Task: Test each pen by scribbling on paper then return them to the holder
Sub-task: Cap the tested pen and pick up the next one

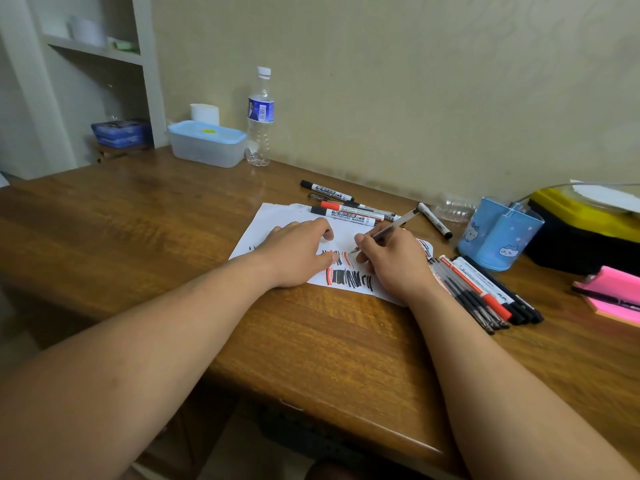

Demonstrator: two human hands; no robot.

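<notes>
Head view: right hand [391, 261] grips a thin pen [388, 232], tip on the paper [273, 223] mid-tabletop; left hand [298, 252], fingers spread, pins it. Keep strokes short on white space; holder [498, 233] waits near the right edge.

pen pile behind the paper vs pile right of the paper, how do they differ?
The pile behind the paper lies loosely fanned, roughly crosswise, partly overlapping the paper; the pile right of the paper is packed in a near-parallel row on the desk, angled toward the person. The rear pile looks smaller; the right pile holds more pens. Both mix whiteboard markers, black and red capped, with thin pens, and both sit outside the blue holder.
</notes>
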